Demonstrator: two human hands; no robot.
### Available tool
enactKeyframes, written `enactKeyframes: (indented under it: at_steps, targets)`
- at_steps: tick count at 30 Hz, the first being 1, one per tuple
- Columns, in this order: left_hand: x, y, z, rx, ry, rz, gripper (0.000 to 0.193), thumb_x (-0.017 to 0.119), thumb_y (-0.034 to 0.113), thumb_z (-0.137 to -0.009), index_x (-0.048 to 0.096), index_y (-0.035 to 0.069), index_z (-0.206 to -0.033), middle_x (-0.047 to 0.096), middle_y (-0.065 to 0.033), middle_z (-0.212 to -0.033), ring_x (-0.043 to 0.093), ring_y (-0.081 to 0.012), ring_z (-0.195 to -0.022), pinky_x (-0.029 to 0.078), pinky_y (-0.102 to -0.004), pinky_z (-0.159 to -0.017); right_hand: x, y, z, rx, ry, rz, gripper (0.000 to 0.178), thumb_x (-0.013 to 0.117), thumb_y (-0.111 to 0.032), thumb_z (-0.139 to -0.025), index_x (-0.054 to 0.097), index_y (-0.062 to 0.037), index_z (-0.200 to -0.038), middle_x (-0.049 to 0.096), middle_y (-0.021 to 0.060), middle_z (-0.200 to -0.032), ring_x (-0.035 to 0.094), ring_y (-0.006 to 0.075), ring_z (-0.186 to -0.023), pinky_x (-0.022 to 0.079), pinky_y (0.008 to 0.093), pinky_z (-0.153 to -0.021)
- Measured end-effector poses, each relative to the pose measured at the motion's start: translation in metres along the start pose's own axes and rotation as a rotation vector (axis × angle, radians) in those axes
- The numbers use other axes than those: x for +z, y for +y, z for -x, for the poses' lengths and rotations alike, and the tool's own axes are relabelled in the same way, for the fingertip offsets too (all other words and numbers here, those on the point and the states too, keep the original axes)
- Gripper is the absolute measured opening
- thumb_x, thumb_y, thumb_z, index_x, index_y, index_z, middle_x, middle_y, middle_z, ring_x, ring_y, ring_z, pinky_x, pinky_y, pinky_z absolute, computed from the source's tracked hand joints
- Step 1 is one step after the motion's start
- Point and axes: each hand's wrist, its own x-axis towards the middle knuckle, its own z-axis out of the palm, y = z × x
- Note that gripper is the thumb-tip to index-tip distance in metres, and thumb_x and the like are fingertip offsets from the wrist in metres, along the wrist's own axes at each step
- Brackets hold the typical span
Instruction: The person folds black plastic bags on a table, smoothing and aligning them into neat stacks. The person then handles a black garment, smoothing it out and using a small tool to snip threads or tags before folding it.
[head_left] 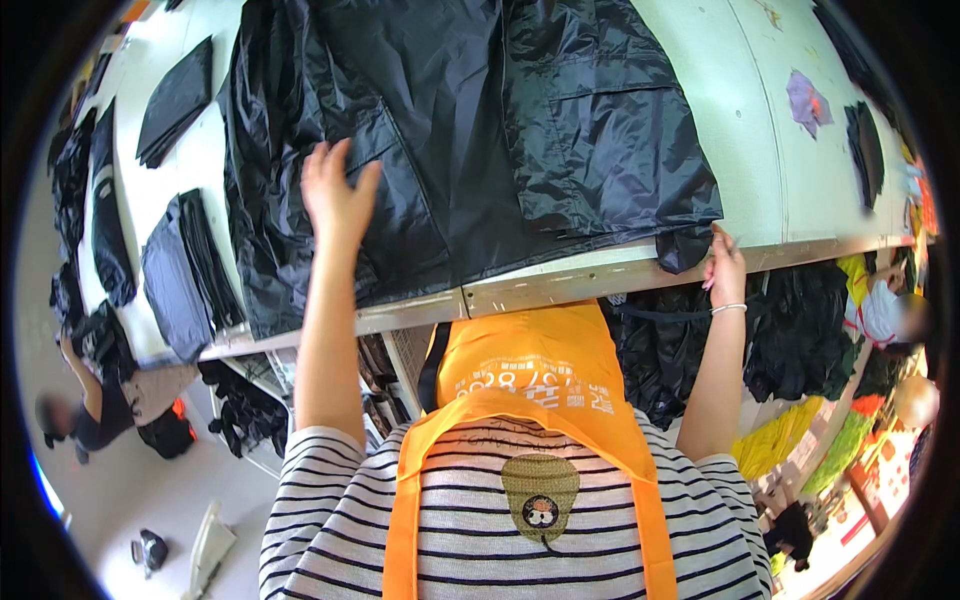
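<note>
A black shiny jacket [470,120] lies spread on the pale table [735,120], its lower hem along the front edge. Flap-like pocket seams show on both its left and right parts. Over the left part is my left hand [338,195], fingers spread, holding nothing; whether it touches the cloth I cannot tell. At the hem's right corner, my right hand [724,268] pinches the edge of the jacket between thumb and fingers. Beside it, a small dark flap of cloth [686,250] hangs over the table edge.
Folded black cloth [175,105] and dark grey folded garments [180,270] lie at left. A purple scrap [805,103] and a dark folded piece [863,155] lie at right. Black garments [800,310] hang below the table's right side. Other people [85,410] are at both sides.
</note>
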Motion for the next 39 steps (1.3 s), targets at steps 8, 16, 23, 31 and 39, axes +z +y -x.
enactKeyframes:
  at_steps: [8,16,23,31,39]
  targets:
    - [0.060,0.160,0.075,-0.129,-0.194,0.007,0.057,0.073,0.035,-0.075,0.057,0.007,-0.122,0.039,-0.0232,-0.139,0.034,-0.0402,-0.129,0.030,-0.0452,-0.105,-0.007,-0.012,-0.034,0.115,-0.230,-0.037,0.033,0.054,-0.031,-0.094,0.060,-0.0060,-0.115,0.046,-0.0022,-0.062,0.038,0.0072,-0.041,0.029,0.0232,-0.036]
    - [0.067,0.204,0.087,-0.477,-0.265,0.107,0.039,0.076,0.032,-0.071,0.063,0.003,-0.094,0.061,-0.0100,-0.092,0.057,-0.0279,-0.091,0.047,-0.0372,-0.079,-0.030,-0.038,-0.080,-0.449,-0.102,0.181,0.026,0.057,-0.021,-0.093,0.064,-0.0007,-0.109,0.068,0.0063,-0.092,0.061,0.0133,-0.084,0.046,0.0254,-0.074]
    - [0.090,0.202,0.103,-0.383,-0.093,0.106,0.027,0.072,0.021,-0.076,0.058,-0.001,-0.083,0.056,-0.0121,-0.078,0.057,-0.0264,-0.068,0.045,-0.0352,-0.063,-0.009,-0.040,-0.073,-0.090,-0.631,0.186,0.038,0.053,-0.007,-0.084,0.055,0.0042,-0.120,0.058,0.0039,-0.065,0.049,0.0096,-0.049,0.040,0.0243,-0.044]
    - [0.085,0.123,0.120,-1.421,0.482,1.342,0.011,0.063,0.016,-0.078,0.060,0.009,-0.086,0.059,-0.0041,-0.080,0.055,-0.0176,-0.068,0.045,-0.0327,-0.063,-0.030,-0.077,-0.121,0.041,-0.377,-0.326,0.018,0.065,-0.018,-0.081,0.065,-0.0011,-0.085,0.064,0.0037,-0.082,0.059,0.0144,-0.076,0.046,0.0271,-0.071]
    - [0.052,0.237,0.097,-0.281,0.131,-0.193,0.078,0.071,0.012,-0.069,0.036,0.005,-0.139,0.045,-0.0219,-0.127,0.042,-0.0392,-0.119,0.034,-0.0457,-0.101,-0.097,-0.178,-0.096,-0.861,-0.180,-0.157,0.018,0.073,-0.018,-0.081,0.069,-0.0014,-0.086,0.061,-0.0029,-0.071,0.050,0.0040,-0.063,0.040,0.0182,-0.058]
